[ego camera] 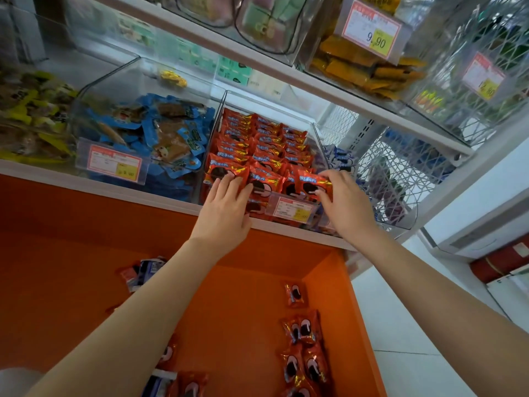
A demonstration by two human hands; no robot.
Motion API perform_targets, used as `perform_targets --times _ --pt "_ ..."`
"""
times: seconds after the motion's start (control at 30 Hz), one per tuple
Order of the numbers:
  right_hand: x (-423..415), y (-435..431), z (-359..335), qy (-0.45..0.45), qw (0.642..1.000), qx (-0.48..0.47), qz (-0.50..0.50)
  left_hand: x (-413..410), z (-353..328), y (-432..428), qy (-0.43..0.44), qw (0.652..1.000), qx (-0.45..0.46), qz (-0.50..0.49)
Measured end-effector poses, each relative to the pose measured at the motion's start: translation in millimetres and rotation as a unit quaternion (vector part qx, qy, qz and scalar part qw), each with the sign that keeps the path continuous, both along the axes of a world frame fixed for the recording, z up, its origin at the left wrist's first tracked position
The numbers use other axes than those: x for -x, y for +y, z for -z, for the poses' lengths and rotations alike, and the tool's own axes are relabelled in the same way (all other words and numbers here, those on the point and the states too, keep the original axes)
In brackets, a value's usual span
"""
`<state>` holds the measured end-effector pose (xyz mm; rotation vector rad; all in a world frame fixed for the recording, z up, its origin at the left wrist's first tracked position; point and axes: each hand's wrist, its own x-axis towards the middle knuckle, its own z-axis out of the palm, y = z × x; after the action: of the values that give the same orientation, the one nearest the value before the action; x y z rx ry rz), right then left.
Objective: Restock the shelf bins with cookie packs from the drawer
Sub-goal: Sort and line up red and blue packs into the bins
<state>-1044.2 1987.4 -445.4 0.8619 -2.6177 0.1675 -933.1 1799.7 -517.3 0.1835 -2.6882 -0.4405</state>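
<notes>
Setting a red cookie pack (312, 183) into the front row of the bin (319, 141), I see my right hand (347, 202) gripping it, fingers over its top edge and thumb beneath. Just left of those fingers, my left hand (226, 204) lies with straight fingers pressed flat on the front packs (229, 170), holding nothing. Beyond both sets of fingertips, rows of red packs run back and nearly fill the bin. Below my wrists the orange drawer (243, 310) is open, with loose packs (303, 330) scattered on its floor. I judge this step as placing and tidying. The next move calls for letting go, then reaching down for more. Space looks tight, so each pack needs sliding in upright. Left of my left fingers sit blue packs (148, 133).
</notes>
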Motion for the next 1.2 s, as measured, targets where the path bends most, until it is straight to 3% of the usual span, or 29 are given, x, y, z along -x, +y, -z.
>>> perform_targets --times 0.1,0.27,0.4,0.57,0.63,0.97,1.2 --pt "12 -8 -1 0.001 0.998 -0.055 0.01 0 1 1 0.004 1.0 0.001 -0.002" --pt "20 -22 -4 -0.08 0.996 -0.023 -0.009 2 6 4 0.007 1.0 -0.005 -0.01" --pt "29 -26 0 -0.111 0.992 -0.062 -0.005 3 9 4 -0.003 1.0 -0.018 -0.015" --pt "31 -30 -1 -0.151 0.988 0.035 0.001 4 8 5 0.007 1.0 -0.016 -0.013" --pt "31 -30 -2 -0.165 0.986 0.026 -0.008 5 9 5 0.009 1.0 0.002 -0.013" --pt "23 -21 -2 -0.007 0.987 -0.159 0.021 8 4 4 0.019 1.0 0.021 -0.01" --pt "27 -14 1 -0.027 0.994 -0.106 0.004 10 5 6 0.027 0.999 0.03 -0.018"
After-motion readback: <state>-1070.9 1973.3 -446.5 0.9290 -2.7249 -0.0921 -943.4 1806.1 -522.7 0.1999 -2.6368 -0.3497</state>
